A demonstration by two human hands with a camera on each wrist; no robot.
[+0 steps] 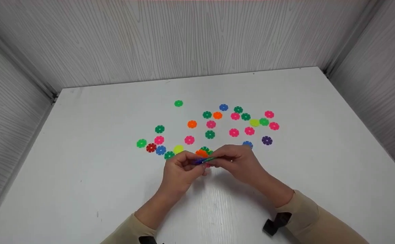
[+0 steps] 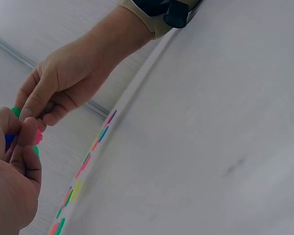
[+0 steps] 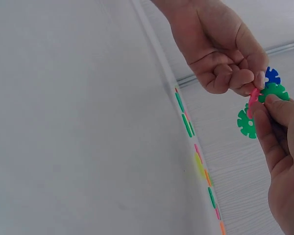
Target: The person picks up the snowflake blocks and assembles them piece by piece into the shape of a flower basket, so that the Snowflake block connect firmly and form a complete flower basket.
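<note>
- Head view: we hold a cluster of notched discs (image 3: 253, 96) raised above the desk (image 1: 82, 135).
- Our left hand (image 1: 180, 173) pinches the blue disc (image 3: 272, 76); our right hand (image 1: 240, 163) pinches a green disc (image 3: 275, 90).
- We'd best line up notch to notch, then press slowly without twisting.

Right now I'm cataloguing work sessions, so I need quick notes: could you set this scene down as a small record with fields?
Left hand: pinches at the blue disc
Right hand: pinches a green disc
Also in the held cluster: a pink disc and another green one, partly hidden by fingers
Surface: white table
Loose pieces: many notched discs in several colours, scattered mostly beyond the hands
Farthest back: a light green disc, apart from the others
Backdrop: wood-grain panel
Sleeves: beige
</note>
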